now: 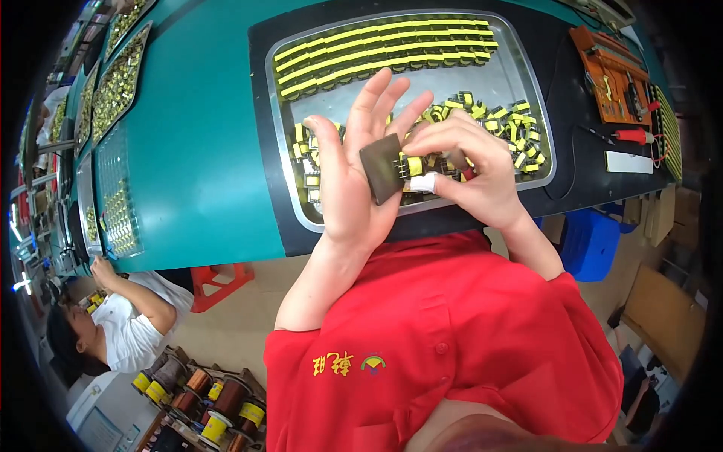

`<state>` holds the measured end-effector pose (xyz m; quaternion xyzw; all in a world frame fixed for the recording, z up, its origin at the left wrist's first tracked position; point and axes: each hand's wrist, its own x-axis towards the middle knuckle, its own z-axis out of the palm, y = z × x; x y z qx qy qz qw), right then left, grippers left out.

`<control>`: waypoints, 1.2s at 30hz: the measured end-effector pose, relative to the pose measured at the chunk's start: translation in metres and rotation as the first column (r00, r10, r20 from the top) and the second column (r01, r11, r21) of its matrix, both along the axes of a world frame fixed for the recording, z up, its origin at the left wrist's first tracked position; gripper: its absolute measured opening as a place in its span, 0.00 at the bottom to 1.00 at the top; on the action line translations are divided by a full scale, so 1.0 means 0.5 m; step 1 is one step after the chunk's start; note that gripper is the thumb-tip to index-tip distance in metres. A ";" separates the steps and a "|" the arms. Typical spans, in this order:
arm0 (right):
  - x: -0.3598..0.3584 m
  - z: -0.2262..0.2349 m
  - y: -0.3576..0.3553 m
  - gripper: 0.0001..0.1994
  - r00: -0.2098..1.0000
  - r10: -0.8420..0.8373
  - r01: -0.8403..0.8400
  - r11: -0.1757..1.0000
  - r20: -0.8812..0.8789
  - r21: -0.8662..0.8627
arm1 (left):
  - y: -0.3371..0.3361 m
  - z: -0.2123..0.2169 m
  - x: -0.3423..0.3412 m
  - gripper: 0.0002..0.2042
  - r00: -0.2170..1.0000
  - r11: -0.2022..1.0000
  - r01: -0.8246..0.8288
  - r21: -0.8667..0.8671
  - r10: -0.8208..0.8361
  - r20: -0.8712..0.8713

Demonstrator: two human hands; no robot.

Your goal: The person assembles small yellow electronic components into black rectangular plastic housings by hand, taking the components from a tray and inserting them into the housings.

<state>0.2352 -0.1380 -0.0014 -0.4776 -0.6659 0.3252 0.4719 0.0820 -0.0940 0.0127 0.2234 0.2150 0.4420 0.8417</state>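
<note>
The tray [520, 56] is bare metal, brushed and dully reflective, with a rolled shiny rim. The small parts [376, 45] in it look like glossy yellow tape over dark matt cores. The flat plate [380, 167] against the left hand [348, 177] is dark grey, matt and smooth. A white wrap of cloth or tape circles 1 finger of the right hand [471, 162]. The counter [196, 151] has a smooth teal top with a black matt mat [561, 105]. The near shirt [452, 339] is red woven cloth.
</note>
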 end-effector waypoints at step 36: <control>0.051 0.024 -0.012 0.17 0.981 -0.156 0.148 0.986 0.113 0.074 | -0.008 -0.016 0.011 0.32 0.938 0.913 0.063 0.402 0.083 -0.336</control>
